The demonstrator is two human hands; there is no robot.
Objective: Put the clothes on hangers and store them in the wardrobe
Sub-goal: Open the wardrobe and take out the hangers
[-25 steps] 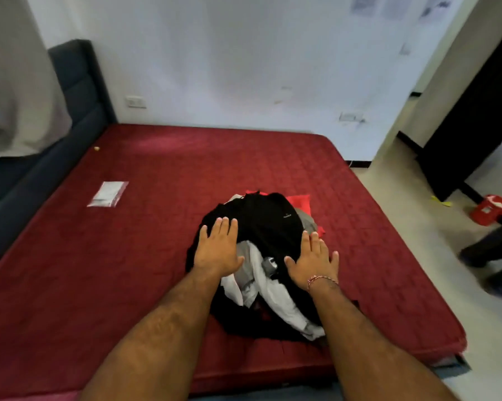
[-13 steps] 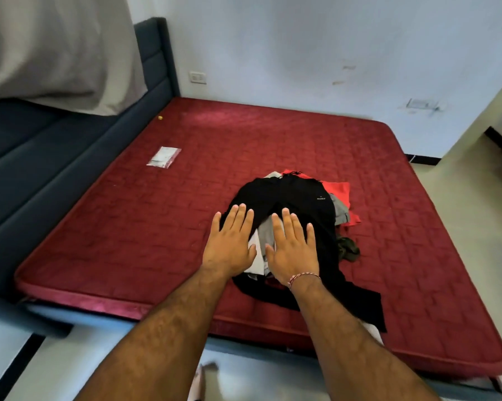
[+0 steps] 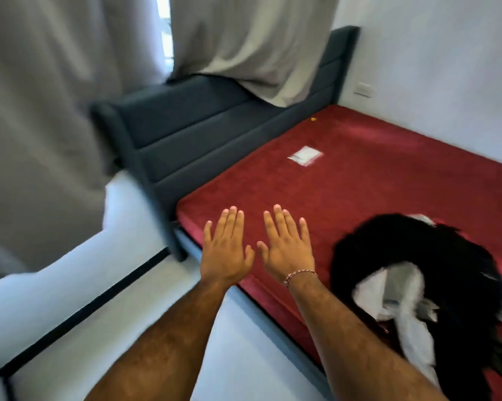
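A pile of clothes (image 3: 435, 256), mostly black with white and grey pieces, lies on the red mattress (image 3: 345, 192) at the right. My left hand (image 3: 225, 250) and my right hand (image 3: 287, 247) are held side by side, fingers straight, palms down, above the mattress's near left corner. Both are well left of the pile and hold nothing. A thread bracelet is on my right wrist. No hanger and no wardrobe is in view.
A dark blue padded headboard (image 3: 203, 134) runs along the mattress's left end. Grey curtains (image 3: 56, 96) hang at the left and drape over the headboard. A small clear plastic packet (image 3: 304, 156) lies on the mattress. Pale floor lies below my arms.
The view has swung left. My hands have come off the clothes pile and now hover over the mattress corner, with the pile off to their right.
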